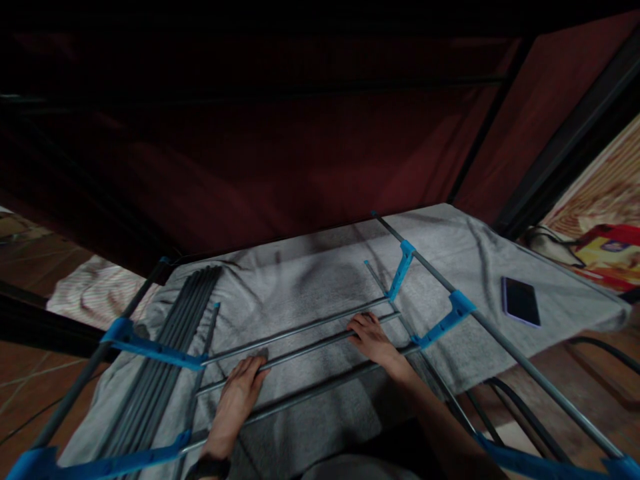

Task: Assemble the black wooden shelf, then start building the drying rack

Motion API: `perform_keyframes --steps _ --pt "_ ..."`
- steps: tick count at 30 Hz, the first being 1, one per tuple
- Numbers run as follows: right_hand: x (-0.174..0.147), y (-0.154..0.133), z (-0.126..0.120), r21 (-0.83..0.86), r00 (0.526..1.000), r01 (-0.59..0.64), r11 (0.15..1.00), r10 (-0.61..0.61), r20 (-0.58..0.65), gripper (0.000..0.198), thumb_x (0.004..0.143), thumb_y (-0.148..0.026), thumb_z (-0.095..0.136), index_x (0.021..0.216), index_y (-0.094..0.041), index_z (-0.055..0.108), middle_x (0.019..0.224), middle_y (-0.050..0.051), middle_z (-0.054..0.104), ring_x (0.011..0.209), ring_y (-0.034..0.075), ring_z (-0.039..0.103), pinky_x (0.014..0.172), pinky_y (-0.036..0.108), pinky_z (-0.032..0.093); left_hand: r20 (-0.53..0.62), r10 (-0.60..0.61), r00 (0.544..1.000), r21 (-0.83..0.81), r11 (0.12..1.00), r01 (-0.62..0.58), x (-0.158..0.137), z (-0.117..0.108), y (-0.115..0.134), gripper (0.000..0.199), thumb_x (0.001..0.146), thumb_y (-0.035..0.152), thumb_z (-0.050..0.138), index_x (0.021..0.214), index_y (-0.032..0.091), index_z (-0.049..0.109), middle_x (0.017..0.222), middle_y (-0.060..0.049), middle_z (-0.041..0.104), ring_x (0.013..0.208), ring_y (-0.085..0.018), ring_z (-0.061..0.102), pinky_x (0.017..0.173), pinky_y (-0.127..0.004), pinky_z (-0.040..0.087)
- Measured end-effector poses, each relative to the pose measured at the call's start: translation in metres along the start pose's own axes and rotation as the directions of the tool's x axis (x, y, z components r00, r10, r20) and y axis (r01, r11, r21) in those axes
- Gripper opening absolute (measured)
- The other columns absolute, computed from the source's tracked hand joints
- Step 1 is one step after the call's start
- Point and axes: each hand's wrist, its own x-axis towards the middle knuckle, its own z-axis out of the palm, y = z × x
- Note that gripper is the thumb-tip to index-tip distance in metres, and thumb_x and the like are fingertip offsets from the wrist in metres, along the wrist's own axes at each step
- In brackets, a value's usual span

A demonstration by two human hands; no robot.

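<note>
A rack frame of grey metal tubes and blue plastic connectors lies over a grey cloth. My left hand (239, 390) is curled over the left part of the middle grey metal tube (305, 350). Further right, my right hand (371, 339) has its fingers wrapped over the same tube. Parallel tubes run above and below it, the upper tube (300, 329) reaching a blue connector (400, 270) on the right. Another blue connector (155, 348) joins the left upright tube (143, 293). A long side tube (525, 363) slants along the right. My fingertips' undersides are hidden.
Several loose grey tubes (170, 353) lie bundled on the cloth at left. A phone (521, 301) rests on the grey cloth (465, 253) at right. Dark red panels (310, 167) stand behind. A red and yellow package (610, 257) is at the far right.
</note>
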Motion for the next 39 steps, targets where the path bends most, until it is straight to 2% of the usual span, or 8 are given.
perform_keyframes --steps 14,23,30,39 --pt "-0.0004 -0.0012 -0.0019 0.004 1.0 -0.011 1.0 0.011 0.013 0.011 0.088 -0.017 0.061 0.097 -0.023 0.064 0.105 0.004 0.064 0.107 0.022 0.055 0.102 0.043 0.037 0.041 -0.016 0.999 -0.04 0.999 0.018 -0.0002 -0.0012 0.0021 0.027 0.095 0.041 0.047 0.102 0.022 0.064 0.102 -0.008 0.071 0.098 -0.027 0.067 0.09 -0.046 0.056" --pt "0.0009 0.0001 -0.0002 -0.007 0.999 -0.022 1.0 0.023 0.04 0.009 0.091 -0.02 0.058 0.097 -0.023 0.063 0.106 0.003 0.065 0.105 0.02 0.058 0.109 0.044 0.029 0.034 -0.005 0.999 -0.013 1.0 0.005 -0.0004 -0.0002 0.0006 0.029 0.096 0.041 0.044 0.1 0.022 0.065 0.099 -0.008 0.071 0.095 -0.026 0.067 0.088 -0.044 0.056" --pt "0.0006 -0.0001 -0.0012 -0.006 0.999 -0.029 1.0 0.029 0.042 0.01 0.089 -0.019 0.061 0.098 -0.024 0.062 0.107 0.003 0.065 0.107 0.022 0.057 0.107 0.044 0.031 0.023 -0.016 1.0 -0.012 1.0 0.016 -0.0003 0.0015 0.0001 0.027 0.094 0.043 0.049 0.103 0.023 0.064 0.105 -0.008 0.071 0.099 -0.026 0.067 0.089 -0.044 0.056" --pt "0.0005 0.0015 -0.0001 -0.013 1.0 -0.002 1.0 0.003 0.021 0.01 0.088 -0.02 0.062 0.098 -0.023 0.063 0.108 0.004 0.065 0.106 0.022 0.057 0.106 0.044 0.033 0.01 0.027 1.0 0.009 1.0 -0.027 -0.0007 0.0028 -0.0031 0.029 0.096 0.042 0.044 0.1 0.022 0.065 0.098 -0.007 0.071 0.094 -0.026 0.067 0.085 -0.044 0.057"
